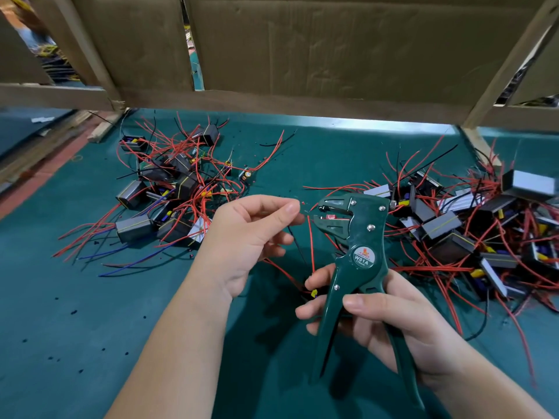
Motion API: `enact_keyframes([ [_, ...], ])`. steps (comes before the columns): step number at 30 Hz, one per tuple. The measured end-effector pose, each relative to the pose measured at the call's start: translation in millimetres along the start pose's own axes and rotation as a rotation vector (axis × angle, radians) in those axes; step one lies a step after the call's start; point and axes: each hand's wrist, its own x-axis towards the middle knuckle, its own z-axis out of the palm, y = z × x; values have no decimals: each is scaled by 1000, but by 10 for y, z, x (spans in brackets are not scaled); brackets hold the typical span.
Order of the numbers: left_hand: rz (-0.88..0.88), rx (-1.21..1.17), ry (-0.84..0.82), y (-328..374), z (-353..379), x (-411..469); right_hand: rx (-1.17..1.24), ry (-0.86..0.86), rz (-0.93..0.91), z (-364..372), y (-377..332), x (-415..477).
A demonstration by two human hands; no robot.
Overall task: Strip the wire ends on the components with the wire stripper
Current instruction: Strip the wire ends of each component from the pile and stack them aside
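My right hand grips the handles of a dark green wire stripper, held upright with its jaws pointing left. A small component with a yellow part is tucked behind my right fingers. Its red wire rises to the jaws, and a black wire runs beside it. My left hand pinches the red wire's tip between thumb and forefinger just left of the jaws. The stripper's jaws stand slightly apart around the wire end.
One pile of grey box components with red, black and blue wires lies at the left. A bigger pile lies at the right. The green mat carries scattered insulation bits. A cardboard wall on a wooden frame closes the back.
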Motion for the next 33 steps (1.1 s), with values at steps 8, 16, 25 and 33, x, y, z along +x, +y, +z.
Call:
enact_keyframes([
  [8,-24,78,-147,17,17,-21,-11,-25,-28,-10,26,17],
  [16,125,149,-29,-37,89,-21,5,39,-90,-12,33,35],
  [25,355,-46,151,-35,47,29,29,68,-151,-29,-1,50],
  [33,670,91,396,-81,64,43,47,-38,-115,-28,-2,26],
])
